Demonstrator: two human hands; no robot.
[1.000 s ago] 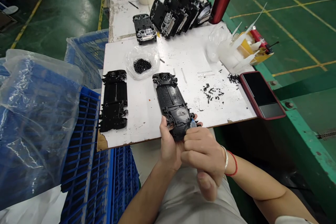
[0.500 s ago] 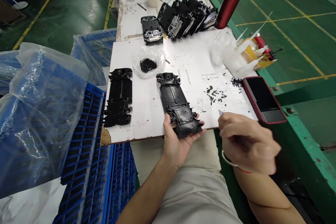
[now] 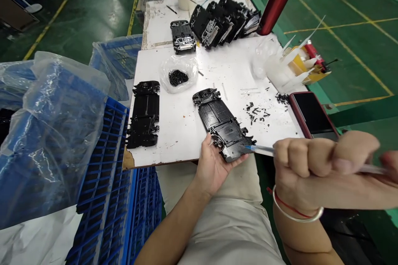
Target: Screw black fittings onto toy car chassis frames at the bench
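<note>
My left hand (image 3: 213,169) grips the near end of a black model-car chassis (image 3: 228,126), thumb on its left edge and fingers beneath. The chassis is tilted, its far end over the white table. In my right hand (image 3: 306,161) is a clear syringe (image 3: 264,150) with a blue tip, fingers wrapped round the barrel. Its tip is at the chassis's near right end; whether it touches is hard to tell. A rod shows behind the fist, near the blurred thumb. Another black chassis (image 3: 144,114) lies to the left.
A plastic bag of small black screws (image 3: 178,77) sits behind the chassis. Loose black bits (image 3: 256,112) and a phone (image 3: 312,112) lie to the right. Several chassis (image 3: 214,22) lean at the back by a red post (image 3: 276,4). Blue crates (image 3: 102,149) stand left.
My right hand has turned, bringing the syringe into view with its tip at the chassis. My left hand has shifted slightly right and angled the chassis further. The camera view has moved a little.
</note>
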